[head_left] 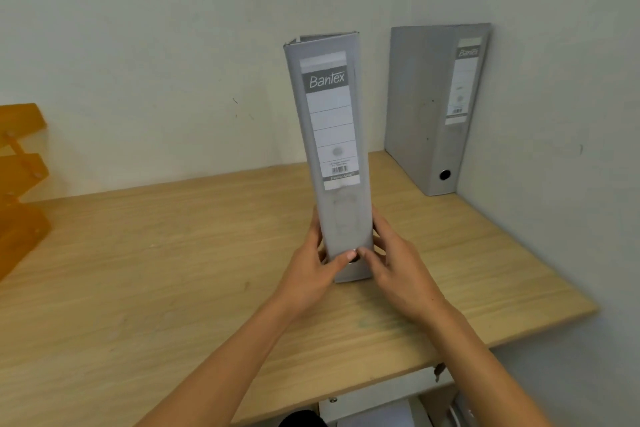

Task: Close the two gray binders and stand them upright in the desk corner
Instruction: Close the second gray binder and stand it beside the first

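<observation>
1. Near binder (330, 156): gray, closed, upright, spine facing the camera. White spine label reads "Bantex" with a barcode at the bottom. It is over the middle of the desk (145, 270), tilted slightly so the top leans left. Can't tell if its bottom edge touches the desk or sits just above it.
2. Left hand (313, 270): clamped on the lower left side of the near binder, thumb across the bottom of the spine, by the metal finger ring.
3. Right hand (398, 267): clamped on the lower right side of the same binder, fingers wrapped along its edge, thumb tip meeting the left thumb at the ring.
4. Far binder (429, 107): gray, closed, standing upright in the back right desk corner. Back edge against the rear wall, right cover against the side wall (561, 97). Spine faces forward-left, same label, finger hole low on the spine.
5. The two binders are well apart; bare desk between them.
6. Orange paper tray (20, 184): stacked tiers at the far left edge of the desk, partly cut off.
7. Below the desk front: a white drawer (381, 392) with a key in its lock, blurred items under it.
</observation>
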